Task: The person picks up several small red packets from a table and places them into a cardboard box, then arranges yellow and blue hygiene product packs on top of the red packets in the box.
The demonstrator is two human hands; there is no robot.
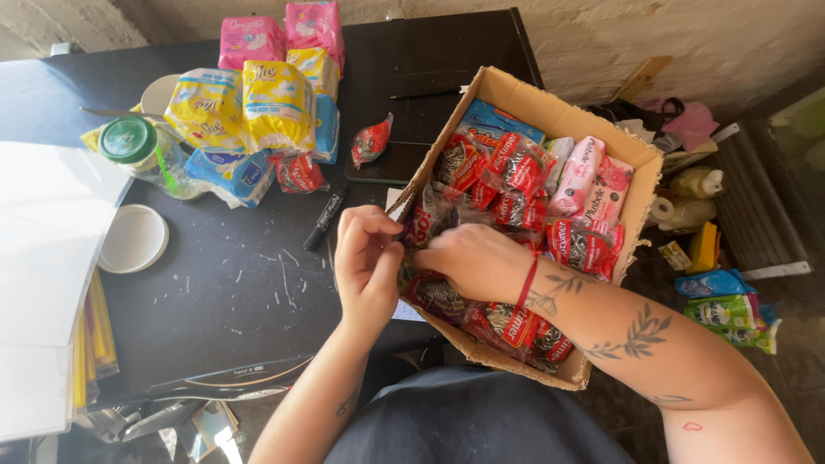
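An open cardboard box (550,112) rests on the near right edge of a black table (232,283), packed with several red and black snack packets (507,172) and pink packs (589,185). My left hand (368,262) is at the box's near left corner, fingers pinched on the edge of a red packet (419,225). My right hand (468,258) reaches into the box from the right and grips the same packet from the other side. A red string circles my right wrist.
Yellow, blue and pink wrapped packs (249,107) are piled at the table's back. A green-lidded jar (137,146), a white lid (133,239), a black marker (325,219) and a loose red packet (371,140) lie nearby. White sheets (43,258) cover the left. Bottles and packets sit on the floor at right.
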